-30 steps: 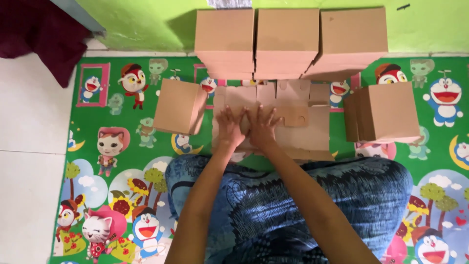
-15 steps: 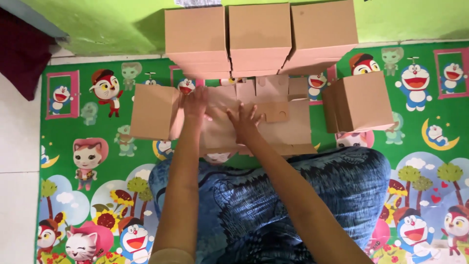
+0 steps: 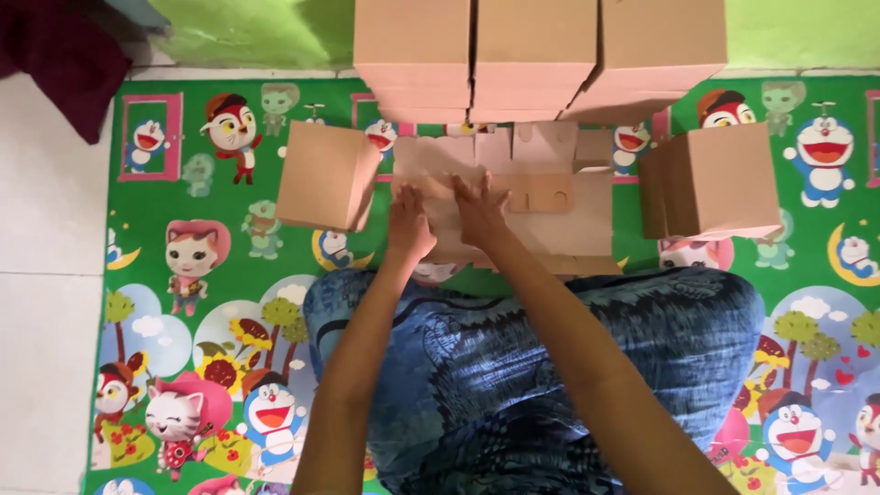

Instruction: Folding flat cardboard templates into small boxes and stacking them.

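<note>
This looks like a room in a home used for piecework; a green cartoon-printed play mat (image 3: 211, 275) covers white floor tiles (image 3: 46, 302) seen at 9 o'clock; a lime-green wall (image 3: 266, 32) runs along 12 o'clock, with assembled cardboard boxes (image 3: 536, 55) stacked against it.

Three plain brown cardboard boxes (image 3: 536, 55), closed and cube-like, are set side by side against the green wall at the top of the view. A smaller brown cardboard box (image 3: 325, 176) is placed on the cartoon-printed mat to the left, and another brown cardboard box (image 3: 720, 181) to the right. Between them, a flat unfolded brown cardboard blank (image 3: 550, 197) with cut tabs is laid out. No labels or screens are seen.
</note>
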